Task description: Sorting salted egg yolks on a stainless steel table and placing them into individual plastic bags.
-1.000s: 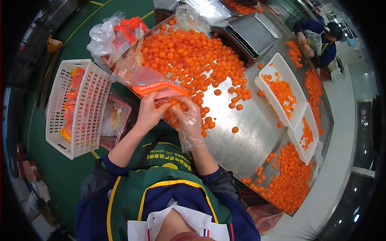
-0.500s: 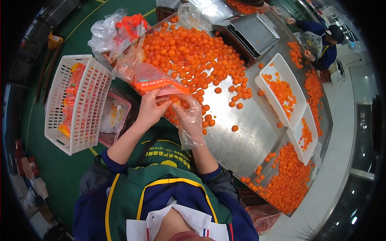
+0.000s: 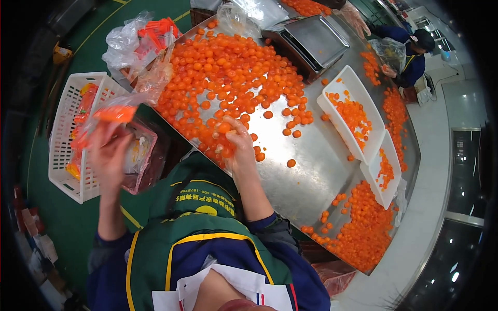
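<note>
My left hand (image 3: 110, 158), smeared by motion, grips an orange-printed clear plastic bag (image 3: 116, 113) over the near side of the white slatted basket (image 3: 97, 127). Similar orange bags (image 3: 78, 129) lie inside this basket. At the table's near edge, my right hand (image 3: 239, 145), in a thin clear glove, has its fingers curled round a glossy orange ball that looks like an egg yolk (image 3: 224, 127). How many it holds is hidden. A wide heap of the same yolks (image 3: 233, 67) spreads over the metal table (image 3: 298, 192) beyond it.
A scale (image 3: 316, 44) stands at the far side. Two white trays (image 3: 346, 70) hold more yolks, with another pile (image 3: 371, 228) at the near right. Loose plastic bags (image 3: 127, 49) hang by the far-left corner. A co-worker (image 3: 410, 54) is across the table.
My hands were together at the bag's mouth. The left has carried the bag left and down toward the basket; the right now stays apart at the heap with yolk in its fingers.
</note>
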`<move>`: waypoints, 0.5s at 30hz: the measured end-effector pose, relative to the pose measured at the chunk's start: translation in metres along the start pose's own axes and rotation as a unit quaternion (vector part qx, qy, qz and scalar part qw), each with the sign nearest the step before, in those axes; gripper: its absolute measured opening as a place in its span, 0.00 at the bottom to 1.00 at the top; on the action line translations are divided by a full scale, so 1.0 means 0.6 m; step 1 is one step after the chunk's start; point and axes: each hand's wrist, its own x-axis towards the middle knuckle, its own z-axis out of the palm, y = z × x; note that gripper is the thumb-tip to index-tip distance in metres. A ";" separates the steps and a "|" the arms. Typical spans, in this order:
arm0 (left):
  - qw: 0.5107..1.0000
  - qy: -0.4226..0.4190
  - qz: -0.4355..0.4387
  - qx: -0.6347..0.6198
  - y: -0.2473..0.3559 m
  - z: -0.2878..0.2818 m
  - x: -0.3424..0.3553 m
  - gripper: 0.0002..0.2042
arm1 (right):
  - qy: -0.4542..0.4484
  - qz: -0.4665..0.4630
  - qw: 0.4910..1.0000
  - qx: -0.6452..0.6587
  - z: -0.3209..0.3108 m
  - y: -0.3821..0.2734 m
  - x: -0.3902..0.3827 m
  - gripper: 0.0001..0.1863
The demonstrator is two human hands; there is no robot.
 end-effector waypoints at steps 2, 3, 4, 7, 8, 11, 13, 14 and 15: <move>0.994 -0.010 -0.058 0.087 -0.051 -0.110 -0.024 0.28 | 0.018 -0.017 0.999 -0.033 -0.019 0.001 0.013 0.23; 0.987 -0.012 -0.115 0.115 -0.072 -0.154 -0.044 0.27 | 0.015 -0.023 0.997 -0.074 -0.030 0.005 0.021 0.22; 0.986 -0.012 -0.116 0.116 -0.102 -0.187 -0.063 0.27 | 0.010 -0.029 0.993 -0.116 -0.036 0.006 0.026 0.21; 0.922 -0.086 -0.174 0.335 -0.181 -0.208 -0.116 0.28 | 0.039 -0.102 0.977 -0.182 -0.012 0.006 0.025 0.21; 0.884 -0.110 -0.058 0.450 -0.194 -0.189 -0.122 0.28 | 0.043 -0.102 0.977 -0.180 -0.026 0.008 0.031 0.21; 0.848 -0.125 0.024 0.515 -0.245 -0.171 -0.125 0.32 | 0.032 -0.261 0.877 -0.403 -0.056 0.018 0.058 0.20; 0.844 -0.164 -0.202 0.469 -0.200 -0.127 -0.094 0.30 | 0.028 -0.305 0.817 -0.488 -0.044 0.010 0.045 0.18; 0.924 -0.121 -0.213 0.293 -0.179 -0.086 -0.075 0.28 | 0.025 -0.303 0.818 -0.488 -0.044 0.008 0.041 0.18; 0.969 -0.072 -0.213 0.105 -0.163 -0.049 -0.057 0.26 | 0.032 -0.302 0.817 -0.489 -0.043 0.010 0.041 0.18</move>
